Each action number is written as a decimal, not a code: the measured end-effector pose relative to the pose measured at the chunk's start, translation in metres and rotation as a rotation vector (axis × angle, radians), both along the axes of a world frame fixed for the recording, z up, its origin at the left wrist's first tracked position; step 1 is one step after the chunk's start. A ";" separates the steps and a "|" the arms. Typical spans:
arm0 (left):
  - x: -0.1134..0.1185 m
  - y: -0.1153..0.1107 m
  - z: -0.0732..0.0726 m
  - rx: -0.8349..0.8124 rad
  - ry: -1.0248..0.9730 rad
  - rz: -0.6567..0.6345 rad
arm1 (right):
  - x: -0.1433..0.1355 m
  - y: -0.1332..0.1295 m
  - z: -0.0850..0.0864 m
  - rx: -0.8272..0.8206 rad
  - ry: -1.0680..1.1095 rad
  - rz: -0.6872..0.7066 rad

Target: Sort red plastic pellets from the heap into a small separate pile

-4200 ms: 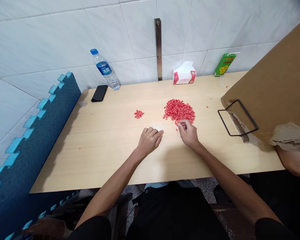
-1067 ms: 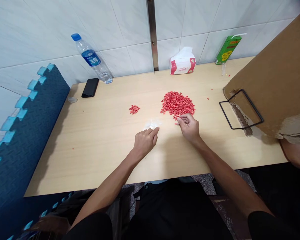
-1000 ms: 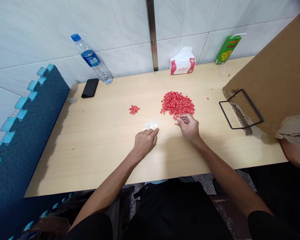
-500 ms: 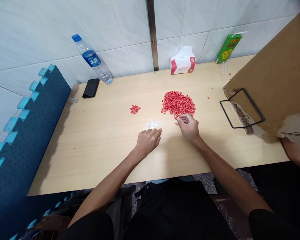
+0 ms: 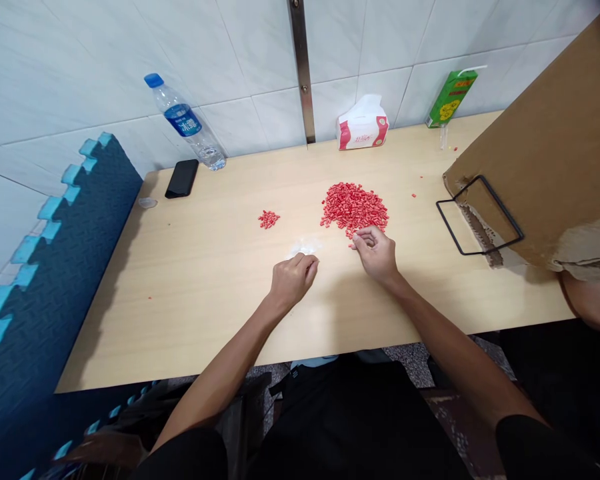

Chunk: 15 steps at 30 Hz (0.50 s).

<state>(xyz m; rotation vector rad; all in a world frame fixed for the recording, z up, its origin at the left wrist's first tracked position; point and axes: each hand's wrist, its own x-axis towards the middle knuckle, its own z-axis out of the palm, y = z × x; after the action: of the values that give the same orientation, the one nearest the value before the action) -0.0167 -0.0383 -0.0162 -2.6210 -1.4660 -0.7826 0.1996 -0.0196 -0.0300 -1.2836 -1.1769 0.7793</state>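
Small red cylindrical pieces lie in a large pile [image 5: 356, 205] on the pale wooden table [image 5: 205, 267]. A much smaller cluster of red pieces [image 5: 269, 219] lies to its left. My right hand [image 5: 377, 253] is at the near edge of the large pile, thumb and forefinger pinched together; whatever is between them is too small to make out. My left hand [image 5: 293, 280] is closed, its fingers curled down beside a patch of whitish, clear small material [image 5: 305, 247]. What the left fingers hold, if anything, is hidden.
Along the tiled wall stand a water bottle [image 5: 187, 123], a tissue pack [image 5: 363, 127] and a green drink carton [image 5: 451, 100]. A black phone [image 5: 182, 179] lies at back left. A cardboard panel [image 5: 540, 153] with a black wire frame [image 5: 505, 207] bounds the right; blue foam mats [image 5: 75, 240] the left.
My left hand has turned slightly, its fingers curling in more. My right hand stays at the pile's near edge. The whole view has shifted a little.
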 end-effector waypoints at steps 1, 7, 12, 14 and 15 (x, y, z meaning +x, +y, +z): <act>0.000 0.000 0.001 -0.012 -0.018 0.001 | 0.000 0.000 0.000 -0.005 0.005 -0.001; 0.002 0.003 0.006 -0.161 -0.162 0.038 | -0.004 -0.004 0.003 -0.045 0.120 0.079; 0.001 0.004 0.009 -0.238 -0.235 0.010 | -0.009 -0.010 0.008 -0.122 0.322 0.295; 0.000 0.004 0.010 -0.258 -0.270 -0.014 | -0.009 -0.012 0.010 -0.152 0.406 0.375; 0.000 0.004 0.010 -0.268 -0.290 -0.030 | -0.009 -0.012 0.011 -0.168 0.444 0.406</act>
<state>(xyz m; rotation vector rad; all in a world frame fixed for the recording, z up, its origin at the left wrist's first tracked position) -0.0170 -0.0345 -0.0058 -2.8227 -1.7149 -1.0790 0.1909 -0.0318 -0.0193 -0.9399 -1.0287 1.4070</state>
